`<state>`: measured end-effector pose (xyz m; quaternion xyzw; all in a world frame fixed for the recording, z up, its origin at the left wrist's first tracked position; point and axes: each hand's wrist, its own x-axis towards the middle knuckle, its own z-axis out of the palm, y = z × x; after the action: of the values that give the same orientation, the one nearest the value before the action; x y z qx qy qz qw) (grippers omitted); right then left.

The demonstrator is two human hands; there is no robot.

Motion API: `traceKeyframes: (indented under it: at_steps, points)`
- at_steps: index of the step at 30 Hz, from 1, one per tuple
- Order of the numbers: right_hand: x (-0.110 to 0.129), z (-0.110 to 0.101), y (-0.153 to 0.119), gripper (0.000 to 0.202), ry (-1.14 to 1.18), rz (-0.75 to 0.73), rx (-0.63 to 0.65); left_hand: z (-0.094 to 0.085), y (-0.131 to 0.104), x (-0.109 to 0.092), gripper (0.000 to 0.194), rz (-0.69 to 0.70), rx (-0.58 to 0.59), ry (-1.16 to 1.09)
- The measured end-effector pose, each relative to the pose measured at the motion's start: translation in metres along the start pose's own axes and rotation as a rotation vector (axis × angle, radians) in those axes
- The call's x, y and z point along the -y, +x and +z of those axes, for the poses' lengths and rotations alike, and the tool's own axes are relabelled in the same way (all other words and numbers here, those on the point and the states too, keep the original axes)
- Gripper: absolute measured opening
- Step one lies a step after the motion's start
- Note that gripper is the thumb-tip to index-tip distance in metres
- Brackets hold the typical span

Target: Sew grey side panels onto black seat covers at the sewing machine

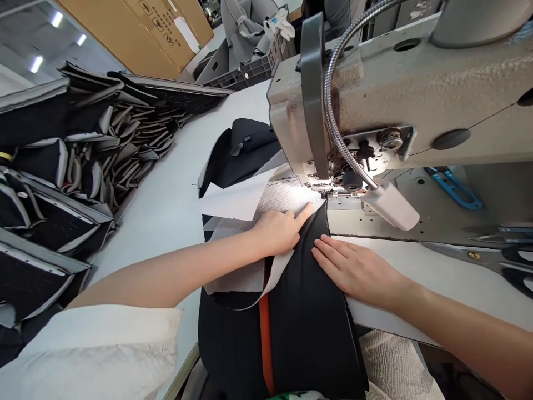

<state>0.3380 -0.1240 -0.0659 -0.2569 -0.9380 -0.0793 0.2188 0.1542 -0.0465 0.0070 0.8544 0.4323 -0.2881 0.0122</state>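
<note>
My left hand (278,232) lies over grey mesh fabric (275,195), its index finger stretched toward the lit presser foot (322,191) of the sewing machine (353,100). Its other fingers curl in on the fabric, and a pale strip hangs below them. To the right, my right hand (353,269) rests flat, fingers stretched out, on the edge of a black fabric panel (308,311). An orange stripe (265,333) runs down that panel. A white piece (239,194) covers part of the mesh. The curled fingertips of my left hand are hidden.
Stacked black and grey padded pieces (125,133) fill the left side. Blue thread snips (453,188) and large scissors (474,255) lie at the right. Behind stand a cardboard box (141,33) and a grey crate (250,72). A lamp head (393,208) hangs near the presser foot.
</note>
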Motion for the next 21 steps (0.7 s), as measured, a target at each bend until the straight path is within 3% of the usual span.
traceKeyframes:
  at_steps: [4, 7, 11, 17, 21]
  points:
    - [0.005, -0.003, 0.002, 0.038, 0.02, 0.038, 0.027, 0.001, 0.002, 0.006, 0.057, 0.02, -0.033, -0.039]
    - [0.008, -0.006, 0.005, 0.037, -0.039, 0.046, 0.05, -0.002, 0.004, 0.0, 0.068, 0.008, -0.006, 0.031]
    - [0.006, -0.007, 0.007, 0.034, -0.069, 0.0, 0.072, -0.011, 0.007, -0.005, 0.081, 0.011, 0.12, 0.075]
    - [0.006, -0.004, 0.005, 0.034, -0.053, 0.02, 0.033, -0.026, 0.011, 0.005, 0.066, 0.134, 0.201, -0.379]
    - [0.007, -0.003, 0.004, 0.034, -0.048, 0.046, 0.015, -0.026, 0.011, 0.004, 0.066, 0.123, 0.231, -0.458]
